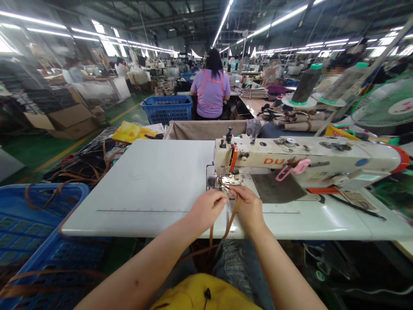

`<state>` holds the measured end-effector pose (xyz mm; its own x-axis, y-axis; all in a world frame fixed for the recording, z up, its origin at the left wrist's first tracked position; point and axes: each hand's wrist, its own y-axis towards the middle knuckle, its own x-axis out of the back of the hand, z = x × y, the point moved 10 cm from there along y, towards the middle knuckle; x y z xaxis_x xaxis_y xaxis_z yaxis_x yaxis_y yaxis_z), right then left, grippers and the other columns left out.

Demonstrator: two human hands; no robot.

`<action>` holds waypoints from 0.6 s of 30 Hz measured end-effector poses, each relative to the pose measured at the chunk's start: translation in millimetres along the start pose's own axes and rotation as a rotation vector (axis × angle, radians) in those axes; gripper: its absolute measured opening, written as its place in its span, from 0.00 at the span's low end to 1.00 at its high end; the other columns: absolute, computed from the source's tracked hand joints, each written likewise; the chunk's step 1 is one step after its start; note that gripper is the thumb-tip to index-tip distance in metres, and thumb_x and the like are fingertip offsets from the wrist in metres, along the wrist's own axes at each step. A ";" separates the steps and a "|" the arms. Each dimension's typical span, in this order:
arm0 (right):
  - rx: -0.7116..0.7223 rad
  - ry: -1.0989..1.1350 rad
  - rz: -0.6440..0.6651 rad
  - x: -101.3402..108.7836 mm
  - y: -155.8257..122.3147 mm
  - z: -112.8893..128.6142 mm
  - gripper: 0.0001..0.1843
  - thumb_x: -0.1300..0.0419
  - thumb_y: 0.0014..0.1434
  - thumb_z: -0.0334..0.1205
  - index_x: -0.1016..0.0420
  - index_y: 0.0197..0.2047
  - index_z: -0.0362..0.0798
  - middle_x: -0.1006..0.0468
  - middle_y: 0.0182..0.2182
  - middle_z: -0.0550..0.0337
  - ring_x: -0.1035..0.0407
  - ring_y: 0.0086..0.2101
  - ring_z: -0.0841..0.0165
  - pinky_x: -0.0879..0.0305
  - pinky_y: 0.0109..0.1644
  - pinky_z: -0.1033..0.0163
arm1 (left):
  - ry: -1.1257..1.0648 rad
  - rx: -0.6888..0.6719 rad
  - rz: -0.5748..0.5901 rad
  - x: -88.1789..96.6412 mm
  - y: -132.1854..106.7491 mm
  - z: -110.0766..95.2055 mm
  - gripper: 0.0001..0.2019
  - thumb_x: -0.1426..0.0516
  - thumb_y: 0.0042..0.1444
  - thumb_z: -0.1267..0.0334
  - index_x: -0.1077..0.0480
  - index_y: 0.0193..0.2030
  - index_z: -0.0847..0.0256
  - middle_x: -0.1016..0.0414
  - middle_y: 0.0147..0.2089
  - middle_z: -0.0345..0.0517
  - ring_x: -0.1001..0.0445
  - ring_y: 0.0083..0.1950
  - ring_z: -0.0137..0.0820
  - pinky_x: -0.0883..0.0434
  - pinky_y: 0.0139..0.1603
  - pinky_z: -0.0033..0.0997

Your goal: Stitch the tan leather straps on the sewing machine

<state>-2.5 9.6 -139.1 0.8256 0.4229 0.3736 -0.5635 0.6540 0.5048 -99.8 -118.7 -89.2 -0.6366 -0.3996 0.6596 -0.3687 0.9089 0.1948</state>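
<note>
A narrow brown strap runs from my right hand down over the table's front edge towards my lap. The fingers of that hand pinch it just in front of the sewing machine's needle area, and its upper end reaches in near the presser foot. Close beside, my left hand has its thumb and fingers pressed together; what they hold, if anything, is hidden. Another length of strap hangs below this hand. Both hands are at the front of the white sewing machine.
The white table carries a printed ruler line. Blue baskets with brown straps stand at the left. Pink clippers rest against the machine. Thread cones and a green fan are at the right. A person sits ahead, facing away.
</note>
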 end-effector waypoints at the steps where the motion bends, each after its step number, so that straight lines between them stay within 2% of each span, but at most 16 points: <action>1: -0.025 0.003 -0.009 2.3 1.4 -3.3 0.12 0.36 0.67 0.47 0.13 0.48 0.55 0.13 0.42 0.53 0.20 0.42 0.61 0.22 0.52 0.54 | 0.037 0.051 -0.035 2.3 8.6 17.5 0.10 0.43 0.67 0.69 0.19 0.46 0.59 0.15 0.46 0.48 0.19 0.49 0.38 0.25 0.53 0.34; 4: -0.055 0.003 -0.020 7.4 4.6 -9.3 0.13 0.36 0.66 0.47 0.12 0.47 0.53 0.13 0.40 0.53 0.20 0.41 0.61 0.22 0.50 0.55 | 0.077 0.096 -0.067 -0.8 29.0 49.3 0.12 0.44 0.66 0.70 0.20 0.51 0.60 0.14 0.48 0.50 0.18 0.47 0.39 0.23 0.53 0.36; 7: -0.072 -0.004 -0.032 11.9 6.5 -14.3 0.13 0.36 0.65 0.47 0.12 0.46 0.52 0.13 0.39 0.53 0.19 0.40 0.60 0.22 0.49 0.55 | 0.103 0.076 -0.087 -7.6 42.1 59.5 0.13 0.44 0.67 0.70 0.19 0.51 0.63 0.14 0.49 0.54 0.18 0.49 0.43 0.23 0.55 0.40; 13: -0.069 0.013 -0.010 13.4 10.0 -18.0 0.13 0.37 0.65 0.46 0.12 0.46 0.53 0.13 0.39 0.53 0.19 0.41 0.60 0.22 0.51 0.53 | 0.129 -0.079 -0.057 -23.4 60.2 48.9 0.14 0.45 0.68 0.72 0.18 0.50 0.62 0.15 0.52 0.56 0.19 0.53 0.43 0.24 0.60 0.41; 18: -0.065 0.049 0.036 11.4 14.3 -20.2 0.11 0.35 0.64 0.47 0.11 0.42 0.54 0.13 0.38 0.53 0.19 0.40 0.60 0.21 0.50 0.53 | 0.125 -0.174 -0.032 -32.5 68.0 40.5 0.14 0.45 0.69 0.71 0.18 0.51 0.58 0.14 0.54 0.50 0.19 0.56 0.42 0.26 0.63 0.41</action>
<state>-0.5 36.4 -143.3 0.8063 0.4759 0.3512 -0.5908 0.6765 0.4397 -131.6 -48.8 -126.8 -0.5336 -0.4204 0.7338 -0.2579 0.9072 0.3322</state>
